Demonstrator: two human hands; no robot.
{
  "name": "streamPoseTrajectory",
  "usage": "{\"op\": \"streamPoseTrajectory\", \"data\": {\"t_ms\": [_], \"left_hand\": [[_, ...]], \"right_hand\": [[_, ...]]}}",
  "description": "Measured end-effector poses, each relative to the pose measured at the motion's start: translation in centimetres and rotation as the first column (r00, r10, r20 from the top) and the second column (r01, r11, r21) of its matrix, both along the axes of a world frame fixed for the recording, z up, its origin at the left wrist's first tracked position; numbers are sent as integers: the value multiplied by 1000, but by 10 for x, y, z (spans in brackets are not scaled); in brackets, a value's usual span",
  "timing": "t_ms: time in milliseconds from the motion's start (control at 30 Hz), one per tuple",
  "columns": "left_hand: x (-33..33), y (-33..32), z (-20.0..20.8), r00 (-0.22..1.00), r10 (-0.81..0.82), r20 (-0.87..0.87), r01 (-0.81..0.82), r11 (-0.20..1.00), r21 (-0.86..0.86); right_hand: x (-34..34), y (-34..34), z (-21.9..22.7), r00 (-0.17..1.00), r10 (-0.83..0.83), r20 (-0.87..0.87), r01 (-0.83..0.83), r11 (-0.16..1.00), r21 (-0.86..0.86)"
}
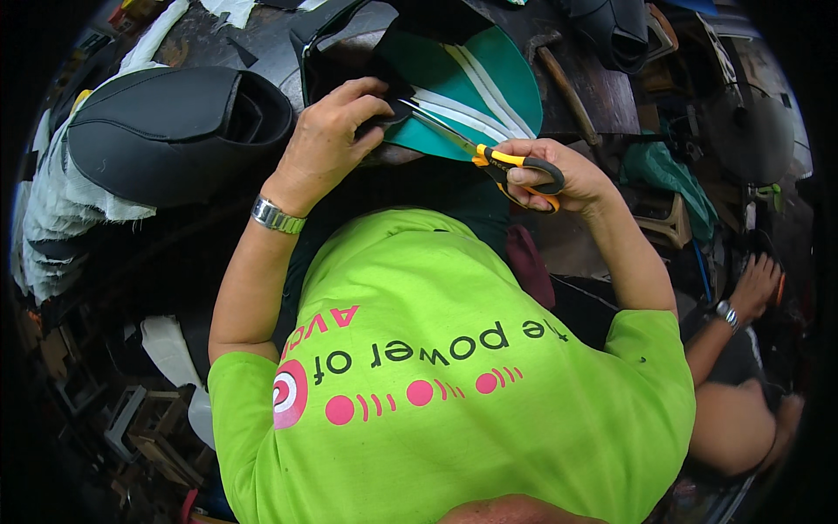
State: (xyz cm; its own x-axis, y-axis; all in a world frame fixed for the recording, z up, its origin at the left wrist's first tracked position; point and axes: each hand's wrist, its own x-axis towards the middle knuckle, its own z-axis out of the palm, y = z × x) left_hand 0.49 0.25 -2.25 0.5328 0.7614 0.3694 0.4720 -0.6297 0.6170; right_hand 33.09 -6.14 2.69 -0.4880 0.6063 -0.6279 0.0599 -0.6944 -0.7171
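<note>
My right hand (552, 173) is closed around the yellow-and-black handles of a pair of scissors (491, 160). Their blades point left, and the tips reach the black material beside my left fingers. My left hand (336, 131) has its fingers curled on the edge of that black sheet material (388, 80), pinching it. Joined to the black material is a green panel (515, 72) with white strips (476, 65) across it. Exactly where the blade tips meet the material is hard to make out.
A black stitched padded piece (153, 131) lies left on white frayed cloth (65, 205). Beyond my right hand rests a hammer (567, 94) on the dark tabletop. At right are a green plastic bag (670, 179), a fan (749, 135) and another person's hand (755, 286).
</note>
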Motion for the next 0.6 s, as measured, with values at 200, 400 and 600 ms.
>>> {"op": "streamPoseTrajectory", "data": {"t_ms": [200, 400, 600], "left_hand": [[0, 0, 2, 1000, -15, -15, 15, 1000, -1], [1, 0, 3, 1000, -14, -24, 15, 1000, 26], [0, -1, -1, 1000, -9, -11, 10, 999, 32]], "right_hand": [[0, -5, -4, 994, -74, -76, 71, 997, -37], [1, -3, -5, 997, -28, -65, 27, 1000, -14], [-2, -1, -4, 1000, -3, 16, 2, 1000, 30]]}}
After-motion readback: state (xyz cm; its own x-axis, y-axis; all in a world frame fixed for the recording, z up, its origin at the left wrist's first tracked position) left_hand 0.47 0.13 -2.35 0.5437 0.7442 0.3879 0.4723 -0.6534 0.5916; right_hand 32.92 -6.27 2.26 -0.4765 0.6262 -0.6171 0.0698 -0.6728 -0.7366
